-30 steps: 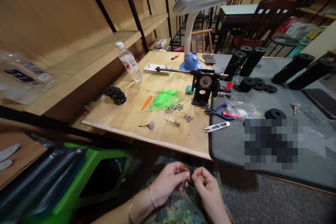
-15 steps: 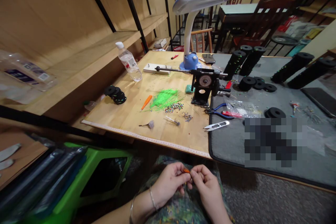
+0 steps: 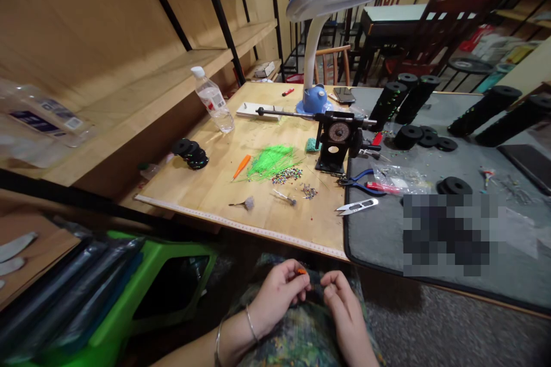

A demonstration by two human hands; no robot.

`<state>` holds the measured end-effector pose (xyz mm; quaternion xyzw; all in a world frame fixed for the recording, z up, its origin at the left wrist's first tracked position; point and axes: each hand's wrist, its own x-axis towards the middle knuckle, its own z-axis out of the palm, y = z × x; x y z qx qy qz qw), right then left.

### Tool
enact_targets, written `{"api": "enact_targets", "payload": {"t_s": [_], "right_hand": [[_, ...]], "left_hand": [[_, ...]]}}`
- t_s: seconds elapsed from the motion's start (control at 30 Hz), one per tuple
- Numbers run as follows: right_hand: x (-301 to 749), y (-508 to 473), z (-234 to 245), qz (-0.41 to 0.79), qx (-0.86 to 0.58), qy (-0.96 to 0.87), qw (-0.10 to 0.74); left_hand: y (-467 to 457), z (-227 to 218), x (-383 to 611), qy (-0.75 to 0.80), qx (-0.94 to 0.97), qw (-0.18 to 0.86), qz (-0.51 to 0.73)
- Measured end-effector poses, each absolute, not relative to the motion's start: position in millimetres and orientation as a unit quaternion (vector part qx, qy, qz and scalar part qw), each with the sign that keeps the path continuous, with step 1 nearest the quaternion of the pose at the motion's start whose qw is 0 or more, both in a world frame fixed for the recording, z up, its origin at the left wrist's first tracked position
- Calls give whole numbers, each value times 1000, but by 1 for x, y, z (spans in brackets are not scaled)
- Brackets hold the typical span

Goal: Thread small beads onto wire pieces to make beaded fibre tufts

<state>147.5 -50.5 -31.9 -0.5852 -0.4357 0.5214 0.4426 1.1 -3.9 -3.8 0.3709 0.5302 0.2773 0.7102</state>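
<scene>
Both my hands are in my lap, below the table's near edge. My left hand (image 3: 278, 292) is closed, pinching a small orange piece (image 3: 301, 270) at its fingertips. My right hand (image 3: 342, 304) is curled just to its right, fingertips pinched close to the orange piece; what it grips is too fine to name. On the wooden table (image 3: 206, 192) above lie a heap of green strands (image 3: 271, 160), a scatter of coloured beads (image 3: 286, 175) and an orange-handled tool (image 3: 241, 167).
A black winding device (image 3: 338, 140) and a blue desk lamp (image 3: 318, 40) stand mid-table. A water bottle (image 3: 213, 100), black spools (image 3: 189, 153), snips (image 3: 356, 205) and blue pliers (image 3: 359, 180) lie around. Black rollers (image 3: 387, 103) rest on the grey mat (image 3: 387, 241). A green stool (image 3: 142, 287) stands at my left.
My hands have risen slightly toward the table edge. They touched half a second ago and are now a little apart, the orange piece staying with the left hand.
</scene>
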Motion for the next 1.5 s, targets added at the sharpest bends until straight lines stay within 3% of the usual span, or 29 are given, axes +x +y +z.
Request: {"api": "enact_targets", "payload": {"t_s": [0.13, 0.4, 0.77, 1.5], "right_hand": [[147, -55, -31, 468, -608, -493, 410], [146, -61, -28, 406, -604, -541, 422], [147, -50, -28, 416, -615, -497, 449], [144, -53, -14, 448, -548, -585, 397]], "left_hand": [[-4, -5, 1, 527, 389, 700, 284], [-7, -10, 0, 505, 385, 714, 296], [-9, -5, 2, 497, 399, 714, 290], [-4, -3, 0, 483, 469, 678, 294]]}}
